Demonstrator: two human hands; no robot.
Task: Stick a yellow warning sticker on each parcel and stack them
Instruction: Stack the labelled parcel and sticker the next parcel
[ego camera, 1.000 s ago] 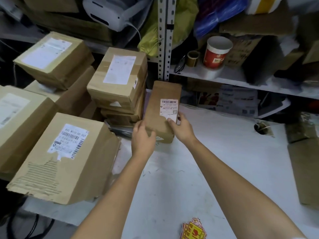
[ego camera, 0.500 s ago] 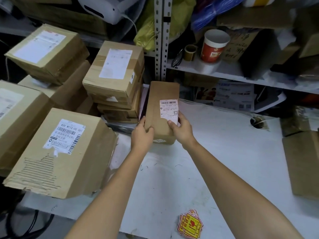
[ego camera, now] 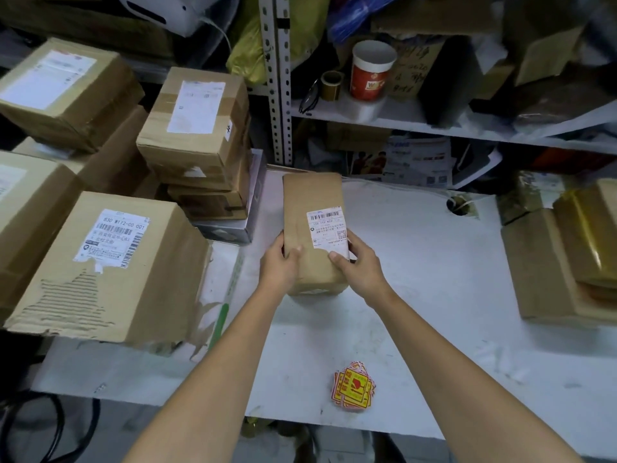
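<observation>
1. Firstly, far left: pile [ego camera: 63, 91] of brown boxes, stacked and leaning on one another, white slips on their tops.
2. Torn box [ego camera: 110, 272], nearest of that pile: barcode slip on top, outer paper ripped off below it so the corrugation shows. Its right side lies over the left end of the white table [ego camera: 417, 295].
3. Box stack [ego camera: 197, 128], behind the torn box: taped carton with a slip on top, smaller cartons under it, just left of the shelf post [ego camera: 275, 78].
4. Left hand [ego camera: 278, 265]: grasps the parcel's near left edge, thumb on the top face, fingers curled under and out of sight.
5. Parcel [ego camera: 310, 198]: long, wrapped in brown paper, lengthwise away from the person at mid-table, its near end between both hands. Whether it rests on the table or is raised cannot be told.
6. Label [ego camera: 327, 228]: white, barcoded, on the parcel's top face toward the right edge.
7. Right hand [ego camera: 359, 265]: grasps the parcel's near right edge, thumb pressed on the label's lower corner, fingers wrapped round the side.
8. Stickers [ego camera: 354, 390]: loose yellow-and-red heap on the table near its front edge, between the two forearms, well apart from the parcel.
9. Shelf above the table: tape roll [ego camera: 331, 85] beside a red cup [ego camera: 370, 75], both upright.
10. Right end of table: flat carton [ego camera: 547, 272] with a glossy taped packet [ego camera: 587, 235] on top.
</observation>
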